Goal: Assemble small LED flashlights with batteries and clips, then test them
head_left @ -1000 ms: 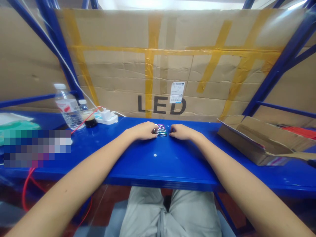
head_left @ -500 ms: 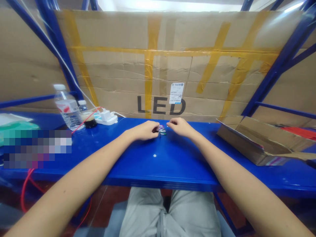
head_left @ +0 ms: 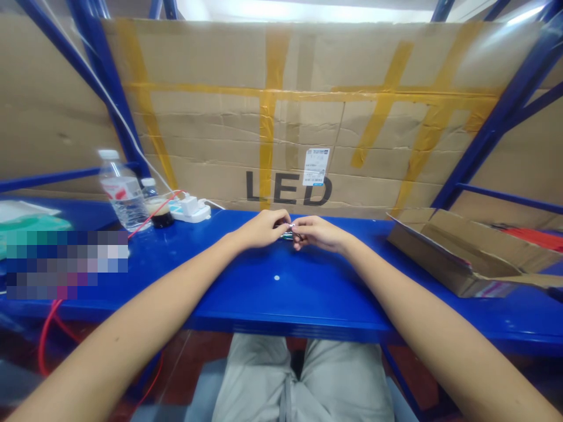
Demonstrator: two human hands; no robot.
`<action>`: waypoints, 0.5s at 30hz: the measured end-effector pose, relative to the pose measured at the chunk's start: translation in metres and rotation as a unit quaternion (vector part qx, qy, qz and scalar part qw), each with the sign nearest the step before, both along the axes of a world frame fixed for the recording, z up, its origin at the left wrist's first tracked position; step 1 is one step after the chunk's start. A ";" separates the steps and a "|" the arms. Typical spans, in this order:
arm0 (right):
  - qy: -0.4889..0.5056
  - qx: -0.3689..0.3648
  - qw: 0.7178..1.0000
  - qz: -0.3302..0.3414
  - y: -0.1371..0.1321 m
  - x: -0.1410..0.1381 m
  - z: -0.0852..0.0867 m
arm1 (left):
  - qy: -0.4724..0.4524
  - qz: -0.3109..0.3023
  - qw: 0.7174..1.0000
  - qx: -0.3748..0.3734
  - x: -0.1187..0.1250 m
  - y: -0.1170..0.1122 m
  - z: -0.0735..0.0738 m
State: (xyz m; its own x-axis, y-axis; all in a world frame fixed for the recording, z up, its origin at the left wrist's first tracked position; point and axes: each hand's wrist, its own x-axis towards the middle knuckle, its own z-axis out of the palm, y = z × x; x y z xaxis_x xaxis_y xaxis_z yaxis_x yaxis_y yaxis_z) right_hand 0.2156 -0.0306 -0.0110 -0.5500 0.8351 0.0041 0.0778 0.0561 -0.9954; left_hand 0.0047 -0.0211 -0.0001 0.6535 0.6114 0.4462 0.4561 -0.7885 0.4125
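With left hand [head_left: 264,228] and right hand [head_left: 322,233] drawn together near the far side of the counter [head_left: 281,305], fingers [head_left: 299,242] curled, thumbs almost meeting at a tiny, shiny, pinkish piece [head_left: 291,225]. Cannot tell the exact grip of either hand, nor the shape of the piece, with so much covered by skin. Just below the fingertips, between both hands, slim metal pieces [head_left: 287,236], smooth, with a silvery-green gleam, partly hidden. Under the fingers, glossy blue paint, marked nearer the body by a small pale dot [head_left: 277,278].

Well left of the fingers, a clear ribbed plastic bottle [head_left: 125,199], a smaller bottle [head_left: 153,204] with dark liquid, a white plastic power strip [head_left: 190,209] and a thin red cord [head_left: 170,200]. Well right of the fingers, an open shallow cardboard box [head_left: 428,258], flaps bent. Straight beyond the fingers, closing off that side, creased brown cardboard [head_left: 211,140] with glossy yellow tape [head_left: 266,146] and black "LED" lettering [head_left: 285,187].
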 end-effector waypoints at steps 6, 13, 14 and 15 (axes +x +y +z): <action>-0.072 0.038 0.996 -0.030 0.003 0.001 -0.001 | 0.062 0.031 0.998 -0.010 0.000 0.000 0.000; -0.130 0.083 0.987 -0.042 0.002 -0.001 0.001 | 0.133 0.047 0.990 0.019 -0.001 0.001 0.000; -0.135 0.079 0.987 -0.041 0.002 -0.001 0.001 | 0.139 0.045 0.989 0.023 -0.002 0.002 -0.001; -0.140 0.074 0.987 -0.038 0.002 -0.001 0.001 | 0.146 0.044 0.988 0.028 -0.002 0.003 -0.002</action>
